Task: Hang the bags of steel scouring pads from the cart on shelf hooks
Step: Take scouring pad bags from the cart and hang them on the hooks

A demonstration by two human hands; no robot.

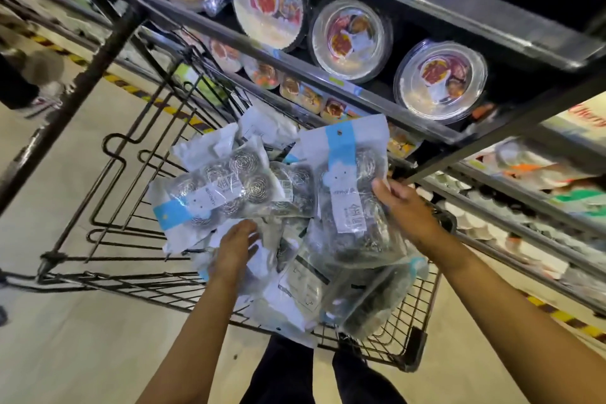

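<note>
A black wire cart point(410, 331) holds a heap of clear bags of steel scouring pads with white and light-blue headers. My right hand point(403, 207) grips one bag point(351, 187) by its right edge, holding it upright above the heap, its punched hang hole at the top. My left hand point(234, 249) reaches into the heap with its fingers on the bags; how they curl is hidden. Another bag point(223, 193) lies flat on top, just above my left hand. No shelf hooks are visible.
Dark metal shelves point(426, 128) run diagonally above and right of the cart, stocked with round foil pans under clear lids point(441, 80). A black upright post point(95, 65) stands at the left. Yellow-black floor tape point(157, 102) crosses the pale floor.
</note>
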